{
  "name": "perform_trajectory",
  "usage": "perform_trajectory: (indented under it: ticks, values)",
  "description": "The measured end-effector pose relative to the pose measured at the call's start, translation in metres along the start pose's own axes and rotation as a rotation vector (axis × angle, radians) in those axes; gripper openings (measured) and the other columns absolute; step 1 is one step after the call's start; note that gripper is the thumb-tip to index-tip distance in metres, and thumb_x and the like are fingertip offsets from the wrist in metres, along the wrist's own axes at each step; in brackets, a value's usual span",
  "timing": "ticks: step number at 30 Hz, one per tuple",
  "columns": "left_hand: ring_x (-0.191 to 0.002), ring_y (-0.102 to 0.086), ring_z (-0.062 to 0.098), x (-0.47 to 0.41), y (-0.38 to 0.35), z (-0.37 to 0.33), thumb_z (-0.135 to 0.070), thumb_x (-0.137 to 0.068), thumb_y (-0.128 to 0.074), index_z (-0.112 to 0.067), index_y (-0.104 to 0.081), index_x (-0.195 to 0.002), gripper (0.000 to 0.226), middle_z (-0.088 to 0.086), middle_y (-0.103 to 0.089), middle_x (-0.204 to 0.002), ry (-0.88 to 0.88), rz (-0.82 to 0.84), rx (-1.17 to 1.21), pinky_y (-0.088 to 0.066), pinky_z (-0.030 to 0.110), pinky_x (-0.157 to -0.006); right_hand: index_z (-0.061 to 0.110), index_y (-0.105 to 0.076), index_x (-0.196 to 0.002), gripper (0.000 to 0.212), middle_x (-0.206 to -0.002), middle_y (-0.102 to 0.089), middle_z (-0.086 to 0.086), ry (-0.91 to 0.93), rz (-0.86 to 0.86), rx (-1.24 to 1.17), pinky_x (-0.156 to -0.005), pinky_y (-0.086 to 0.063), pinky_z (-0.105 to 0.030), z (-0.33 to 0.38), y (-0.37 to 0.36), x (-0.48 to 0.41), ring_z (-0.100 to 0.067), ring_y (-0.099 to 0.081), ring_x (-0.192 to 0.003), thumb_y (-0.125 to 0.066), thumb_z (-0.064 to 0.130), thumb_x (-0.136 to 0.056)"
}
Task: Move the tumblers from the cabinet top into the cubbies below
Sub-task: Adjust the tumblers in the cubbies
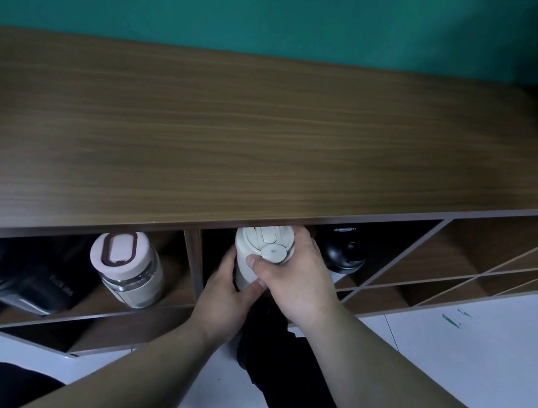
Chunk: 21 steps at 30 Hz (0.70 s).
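Teal wall point(254, 4) backs a long cabinet whose bare wood-grain top point(237, 123) looks smooth and matte. Below its front edge, both hands grip a cream tumbler point(263, 248) at the mouth of the middle cubby point(215, 258). The left hand point(223, 297) curls its fingers around the smooth cylindrical body; the right hand point(298, 277) wraps the ridged flip lid, thumb pressed on its rim. In the left cubby stand a clear glass tumbler point(129, 267) with a pink lid and a dark tumbler point(8, 274). A rounded black tumbler point(340, 252) stands just right of the hands. Pale floor point(464, 352) lies beneath.
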State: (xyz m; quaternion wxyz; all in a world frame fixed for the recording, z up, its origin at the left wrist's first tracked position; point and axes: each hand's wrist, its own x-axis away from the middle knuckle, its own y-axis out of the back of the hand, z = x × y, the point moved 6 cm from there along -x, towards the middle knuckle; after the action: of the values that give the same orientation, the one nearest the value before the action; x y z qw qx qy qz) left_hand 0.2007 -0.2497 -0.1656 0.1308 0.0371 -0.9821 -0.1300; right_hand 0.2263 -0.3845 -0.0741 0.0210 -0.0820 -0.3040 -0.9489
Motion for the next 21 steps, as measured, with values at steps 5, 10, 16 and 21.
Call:
perform_trajectory:
  ticks: [5,10,16,21]
  values:
    - [-0.112,-0.061,-0.016,0.004,0.001,0.002,-0.028,-0.082,-0.087,-0.054,-0.046,-0.138,0.075,-0.030,-0.066,-0.125,0.079,0.043,0.030,-0.049,0.021,-0.101,0.040,-0.049,-0.126,0.067,-0.126,-0.058,0.014,0.003,0.050,-0.033,-0.092,-0.049,-0.026,0.001,0.001,0.005,-0.006,-0.059,-0.116,-0.083,0.041,-0.068]
    - [-0.123,-0.052,0.008,0.038,0.020,0.007,-0.027,-0.089,-0.083,-0.021,-0.031,-0.162,0.090,-0.004,-0.054,-0.141,0.226,0.226,-0.096,-0.045,0.015,-0.094,0.033,-0.043,-0.141,0.074,-0.134,-0.045,0.015,0.125,-0.028,0.180,-0.096,-0.042,-0.022,0.011,0.017,0.036,-0.004,-0.046,-0.126,-0.079,0.037,-0.076]
    - [-0.132,-0.057,-0.001,0.085,0.115,-0.003,-0.060,-0.078,-0.075,-0.040,-0.049,-0.144,0.074,-0.020,-0.058,-0.144,0.153,0.399,-0.494,-0.046,0.022,-0.113,0.040,-0.055,-0.106,0.029,-0.086,-0.058,0.025,0.362,0.146,0.264,-0.073,-0.046,-0.019,0.045,-0.017,0.083,0.002,-0.056,-0.086,-0.055,0.050,-0.078]
    - [-0.125,-0.065,0.004,0.097,0.179,0.015,-0.055,-0.078,-0.078,-0.034,-0.057,-0.138,0.066,-0.016,-0.070,-0.134,0.241,0.244,-0.462,-0.052,0.036,-0.110,0.038,-0.044,-0.146,0.063,-0.146,-0.052,0.018,0.356,0.424,0.241,-0.109,-0.039,-0.022,0.072,-0.100,0.092,0.000,-0.049,-0.131,-0.058,0.050,-0.086]
